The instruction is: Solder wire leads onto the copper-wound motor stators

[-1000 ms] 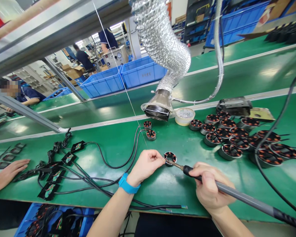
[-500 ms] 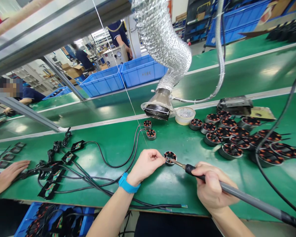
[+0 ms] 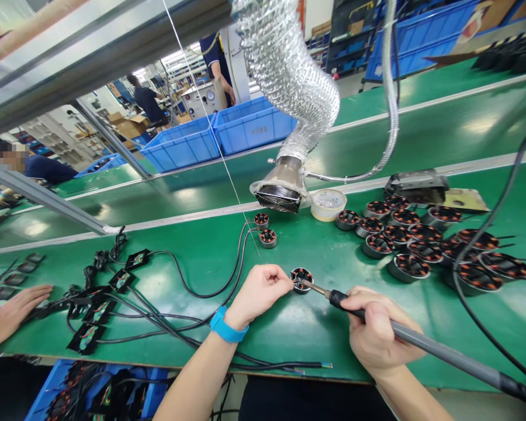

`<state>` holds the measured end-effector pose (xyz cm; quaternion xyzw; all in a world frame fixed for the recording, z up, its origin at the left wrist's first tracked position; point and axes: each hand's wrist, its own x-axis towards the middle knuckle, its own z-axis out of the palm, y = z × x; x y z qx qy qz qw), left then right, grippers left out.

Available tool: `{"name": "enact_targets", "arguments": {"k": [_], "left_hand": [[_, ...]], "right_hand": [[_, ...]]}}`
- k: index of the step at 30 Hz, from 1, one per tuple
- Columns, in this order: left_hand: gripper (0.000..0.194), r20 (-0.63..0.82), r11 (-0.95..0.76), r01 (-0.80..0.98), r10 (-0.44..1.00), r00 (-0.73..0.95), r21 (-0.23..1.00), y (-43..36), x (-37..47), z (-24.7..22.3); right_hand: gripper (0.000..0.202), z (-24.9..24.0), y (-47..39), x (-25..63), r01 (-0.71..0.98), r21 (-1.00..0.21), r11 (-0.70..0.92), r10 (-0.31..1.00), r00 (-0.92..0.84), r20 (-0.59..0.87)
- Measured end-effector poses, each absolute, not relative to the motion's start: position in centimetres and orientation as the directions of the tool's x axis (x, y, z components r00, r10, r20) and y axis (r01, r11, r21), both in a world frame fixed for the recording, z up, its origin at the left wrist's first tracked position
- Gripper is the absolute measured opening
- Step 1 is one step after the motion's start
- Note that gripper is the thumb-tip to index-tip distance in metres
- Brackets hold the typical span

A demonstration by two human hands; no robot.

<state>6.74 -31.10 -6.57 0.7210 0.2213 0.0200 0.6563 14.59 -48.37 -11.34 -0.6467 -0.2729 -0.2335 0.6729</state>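
My right hand is closed around the grey and black handle of a soldering iron. The iron's tip reaches into a small round motor stator with a dark metal rim, on the green bench. My left hand, with a blue band at the wrist, is pinched at the stator's left edge. A thin solder wire runs down from above to the back of the left hand's fingers, which hide its end. Two more stators with black cables attached sit just beyond.
Several wound stators stand at the right. A fume hood hangs over the bench beside a round white tub. Black cables with small boards lie at the left, near another person's hand. The iron's cord loops at the right.
The iron's tip has shifted very slightly inside the stator. Both my hands stay practically in place. In the background, people have moved a little.
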Motion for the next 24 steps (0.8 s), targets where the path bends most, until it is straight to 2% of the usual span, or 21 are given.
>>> {"name": "enact_targets", "arguments": {"k": [9, 18, 24], "left_hand": [[0.015, -0.254, -0.036, 0.282, 0.336, 0.907, 0.959, -31.14, 6.74, -6.7], [0.015, -0.255, -0.042, 0.285, 0.336, 0.907, 0.958, -31.16, 6.8, -6.52], [0.014, -0.258, -0.044, 0.289, 0.337, 0.905, 0.956, -31.19, 6.77, -6.51]], "right_hand": [[0.029, -11.3, -48.17, 14.63, 0.676, -0.733, 0.077, 0.011, 0.735, 0.678], [0.032, -11.21, -48.45, 14.65, 0.654, -0.755, 0.046, 0.069, 0.752, 0.656], [0.031, -11.23, -48.05, 14.68, 0.67, -0.739, 0.07, 0.022, 0.739, 0.673]]}}
